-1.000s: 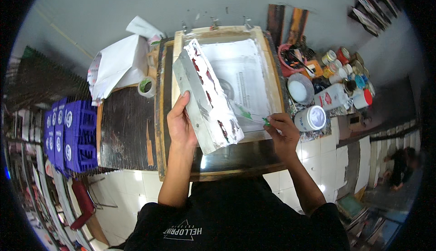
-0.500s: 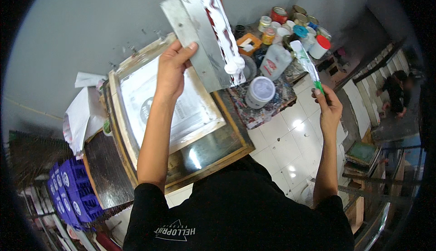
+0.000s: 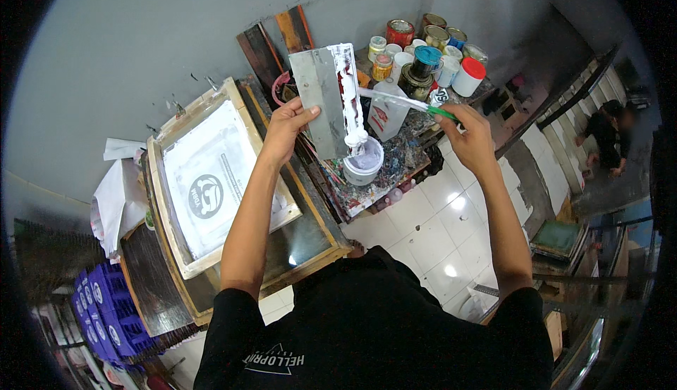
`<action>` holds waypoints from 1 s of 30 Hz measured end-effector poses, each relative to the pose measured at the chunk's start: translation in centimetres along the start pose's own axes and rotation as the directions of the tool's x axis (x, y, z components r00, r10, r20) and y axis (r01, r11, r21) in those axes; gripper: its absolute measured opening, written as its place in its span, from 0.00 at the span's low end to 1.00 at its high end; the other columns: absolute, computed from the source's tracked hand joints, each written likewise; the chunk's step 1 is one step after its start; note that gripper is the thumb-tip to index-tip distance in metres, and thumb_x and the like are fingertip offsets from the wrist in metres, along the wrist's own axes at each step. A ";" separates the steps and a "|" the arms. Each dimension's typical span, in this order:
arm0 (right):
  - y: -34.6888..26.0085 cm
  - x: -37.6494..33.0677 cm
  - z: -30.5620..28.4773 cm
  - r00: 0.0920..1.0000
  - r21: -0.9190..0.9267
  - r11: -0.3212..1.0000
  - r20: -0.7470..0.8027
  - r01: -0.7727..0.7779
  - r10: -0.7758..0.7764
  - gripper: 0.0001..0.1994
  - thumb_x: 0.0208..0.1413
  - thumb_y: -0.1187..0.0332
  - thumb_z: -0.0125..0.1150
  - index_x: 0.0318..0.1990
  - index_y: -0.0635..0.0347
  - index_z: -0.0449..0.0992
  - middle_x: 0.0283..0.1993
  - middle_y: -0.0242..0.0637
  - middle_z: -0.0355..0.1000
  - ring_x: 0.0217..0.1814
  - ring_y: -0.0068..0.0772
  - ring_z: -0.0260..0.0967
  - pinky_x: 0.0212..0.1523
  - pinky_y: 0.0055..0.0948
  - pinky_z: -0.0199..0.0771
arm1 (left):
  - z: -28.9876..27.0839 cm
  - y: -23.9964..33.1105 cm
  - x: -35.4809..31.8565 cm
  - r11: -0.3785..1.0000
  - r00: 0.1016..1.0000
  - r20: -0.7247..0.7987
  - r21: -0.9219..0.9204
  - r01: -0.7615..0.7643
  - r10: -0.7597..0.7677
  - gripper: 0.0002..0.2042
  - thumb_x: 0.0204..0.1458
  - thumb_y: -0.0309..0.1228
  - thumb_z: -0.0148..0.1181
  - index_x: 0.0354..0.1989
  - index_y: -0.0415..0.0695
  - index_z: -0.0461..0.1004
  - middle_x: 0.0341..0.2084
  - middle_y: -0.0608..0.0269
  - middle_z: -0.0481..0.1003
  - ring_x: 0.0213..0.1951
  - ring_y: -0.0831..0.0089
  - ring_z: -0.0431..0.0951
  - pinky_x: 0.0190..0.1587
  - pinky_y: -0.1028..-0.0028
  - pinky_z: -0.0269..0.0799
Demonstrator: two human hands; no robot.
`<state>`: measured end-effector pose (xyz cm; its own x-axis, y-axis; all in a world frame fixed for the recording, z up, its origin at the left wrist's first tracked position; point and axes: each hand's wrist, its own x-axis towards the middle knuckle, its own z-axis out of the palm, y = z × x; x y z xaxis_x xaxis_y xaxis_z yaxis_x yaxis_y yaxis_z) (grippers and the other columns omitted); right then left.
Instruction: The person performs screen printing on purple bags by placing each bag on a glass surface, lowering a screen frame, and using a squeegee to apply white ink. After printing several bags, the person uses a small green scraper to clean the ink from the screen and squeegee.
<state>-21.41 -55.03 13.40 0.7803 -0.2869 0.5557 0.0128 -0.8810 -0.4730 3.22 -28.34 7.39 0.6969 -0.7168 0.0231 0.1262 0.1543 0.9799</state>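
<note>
My left hand (image 3: 285,132) grips the side of a flat grey squeegee (image 3: 317,97), held upright. Thick white ink coats its right edge, with dark red showing through in patches and a lump at the lower end. A small spatula (image 3: 398,99) with a green handle and a white-smeared blade is pinched in my right hand (image 3: 469,136). Its blade points left, the tip at the squeegee's inked edge; whether they touch I cannot tell. Just below the squeegee stands an open white tub (image 3: 362,171) of pale ink, its far left rim partly covered.
A wood-framed printing screen (image 3: 242,104) with a round dark design lies on the table at left. Beyond the tub are a translucent jug (image 3: 386,111) and several cans and jars, including a red-lidded jar (image 3: 469,76). Purple crates (image 3: 106,312) stand lower left. Another person (image 3: 606,136) is far right.
The squeegee has come down, closer to the tub. My right hand has swung the spatula from pointing up to nearly level, bringing its blade left to the inked edge. The view has shifted too.
</note>
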 end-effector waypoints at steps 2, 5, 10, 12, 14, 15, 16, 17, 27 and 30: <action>1.2 0.9 0.3 0.997 -0.022 0.998 0.035 0.067 -0.066 0.09 0.56 0.72 0.67 0.42 0.64 0.79 0.38 0.44 0.77 0.39 0.43 0.75 0.40 0.35 0.73 | -0.2 -0.3 0.2 1.000 1.000 0.021 -0.007 0.002 -0.002 0.16 0.58 0.31 0.64 0.54 0.40 0.76 0.42 0.66 0.82 0.41 0.81 0.78 0.46 0.76 0.70; 2.8 2.2 0.8 0.986 -0.035 0.988 0.071 0.152 -0.149 0.09 0.54 0.70 0.68 0.41 0.62 0.79 0.38 0.43 0.78 0.40 0.48 0.74 0.42 0.40 0.73 | -0.8 -0.5 0.6 0.999 0.997 0.068 0.023 0.030 -0.031 0.17 0.58 0.31 0.64 0.54 0.39 0.76 0.44 0.64 0.81 0.45 0.79 0.78 0.50 0.74 0.71; 3.8 4.2 1.5 0.947 0.015 0.958 0.149 0.287 -0.286 0.09 0.53 0.74 0.68 0.42 0.62 0.79 0.36 0.43 0.75 0.39 0.46 0.71 0.40 0.40 0.71 | -0.9 -0.2 1.6 0.998 0.990 0.134 0.029 0.047 -0.051 0.18 0.57 0.31 0.65 0.54 0.38 0.75 0.48 0.63 0.80 0.49 0.75 0.78 0.55 0.71 0.70; 4.1 4.5 1.8 0.938 0.021 0.955 0.180 0.296 -0.295 0.10 0.52 0.75 0.67 0.42 0.62 0.79 0.37 0.43 0.74 0.40 0.47 0.71 0.42 0.40 0.71 | -1.1 -0.4 2.0 0.999 0.987 0.153 0.017 0.045 -0.047 0.18 0.56 0.30 0.66 0.54 0.38 0.76 0.48 0.62 0.80 0.50 0.75 0.78 0.57 0.71 0.70; 4.6 4.8 2.2 0.930 0.016 0.951 0.207 0.307 -0.304 0.09 0.53 0.73 0.67 0.42 0.61 0.79 0.37 0.42 0.74 0.41 0.47 0.71 0.43 0.41 0.71 | -1.2 -1.0 2.5 0.999 0.986 0.164 -0.028 0.031 -0.026 0.18 0.56 0.30 0.66 0.54 0.39 0.76 0.48 0.63 0.80 0.50 0.75 0.78 0.56 0.71 0.71; 5.2 4.7 2.5 0.927 0.005 0.950 0.219 0.311 -0.305 0.09 0.53 0.71 0.67 0.42 0.61 0.79 0.37 0.41 0.75 0.42 0.46 0.72 0.43 0.42 0.72 | -1.2 -1.2 2.7 0.999 0.987 0.157 -0.022 0.037 -0.033 0.18 0.57 0.30 0.65 0.54 0.38 0.76 0.48 0.62 0.80 0.50 0.75 0.78 0.57 0.71 0.70; 5.8 4.6 2.8 0.924 -0.005 0.949 0.231 0.314 -0.305 0.09 0.54 0.69 0.67 0.41 0.60 0.79 0.37 0.41 0.75 0.42 0.46 0.73 0.43 0.42 0.73 | -1.3 -1.4 2.9 0.999 0.988 0.150 -0.016 0.043 -0.040 0.18 0.57 0.30 0.65 0.54 0.38 0.75 0.49 0.62 0.80 0.50 0.74 0.78 0.57 0.71 0.70; 6.3 4.4 3.2 0.924 -0.019 0.949 0.237 0.314 -0.301 0.09 0.54 0.69 0.67 0.42 0.60 0.79 0.37 0.41 0.75 0.42 0.47 0.73 0.43 0.42 0.73 | -1.3 -1.5 3.2 0.999 0.989 0.143 -0.009 0.049 -0.047 0.18 0.57 0.29 0.65 0.54 0.37 0.75 0.49 0.61 0.80 0.50 0.74 0.78 0.58 0.70 0.70; 8.8 3.2 5.5 0.913 0.034 0.971 0.336 0.236 -0.234 0.09 0.53 0.71 0.67 0.42 0.60 0.78 0.39 0.41 0.73 0.44 0.45 0.72 0.44 0.42 0.73 | -1.6 -2.7 4.5 0.999 0.991 0.130 0.031 0.041 -0.045 0.17 0.57 0.30 0.65 0.54 0.38 0.76 0.47 0.63 0.80 0.46 0.77 0.77 0.52 0.73 0.69; 9.9 2.3 6.4 0.908 0.060 0.971 0.346 0.230 -0.237 0.09 0.53 0.72 0.66 0.42 0.60 0.78 0.39 0.41 0.74 0.45 0.45 0.72 0.45 0.42 0.73 | -1.1 -2.8 4.4 0.999 0.991 0.126 0.002 0.038 -0.038 0.15 0.57 0.30 0.66 0.52 0.41 0.78 0.43 0.68 0.81 0.41 0.81 0.75 0.44 0.76 0.67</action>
<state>-15.46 -62.00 5.60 0.9217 0.0782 0.3800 0.2299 -0.8991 -0.3725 6.74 -31.20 4.56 0.5967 -0.8024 0.0106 0.1514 0.1255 0.9805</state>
